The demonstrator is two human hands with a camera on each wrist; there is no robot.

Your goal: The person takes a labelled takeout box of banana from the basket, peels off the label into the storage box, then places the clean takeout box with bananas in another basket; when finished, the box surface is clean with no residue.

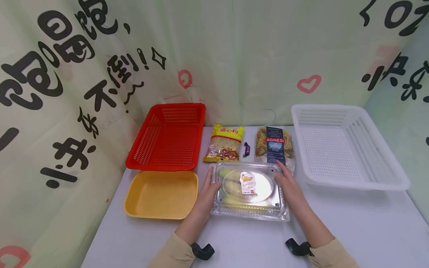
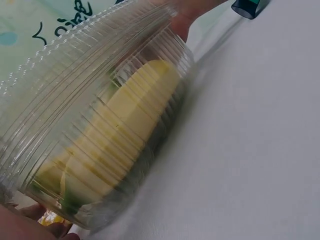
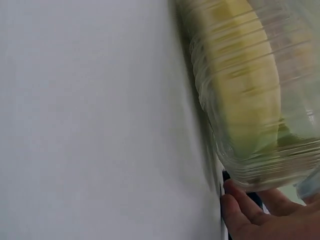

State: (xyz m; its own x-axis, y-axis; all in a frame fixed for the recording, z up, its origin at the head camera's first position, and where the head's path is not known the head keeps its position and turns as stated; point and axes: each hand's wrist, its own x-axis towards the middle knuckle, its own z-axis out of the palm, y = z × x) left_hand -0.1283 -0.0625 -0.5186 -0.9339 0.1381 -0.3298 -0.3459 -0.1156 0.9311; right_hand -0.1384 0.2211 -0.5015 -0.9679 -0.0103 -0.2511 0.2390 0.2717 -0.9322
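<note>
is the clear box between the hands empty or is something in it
Not empty: yellow contents show through the side of the clear box in both wrist views.

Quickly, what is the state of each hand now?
Left hand: holding the clear rectangular plastic container, left side.
Right hand: holding the same container, right side.

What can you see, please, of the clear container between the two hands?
The clear container looks like thin, shiny plastic, with ribbed sides, an oval outline in its closed lid and a printed label on top. Long yellow-and-green items show inside. It is lid up, right of the yellow tub, its sides held by the left hand and right hand.
</note>
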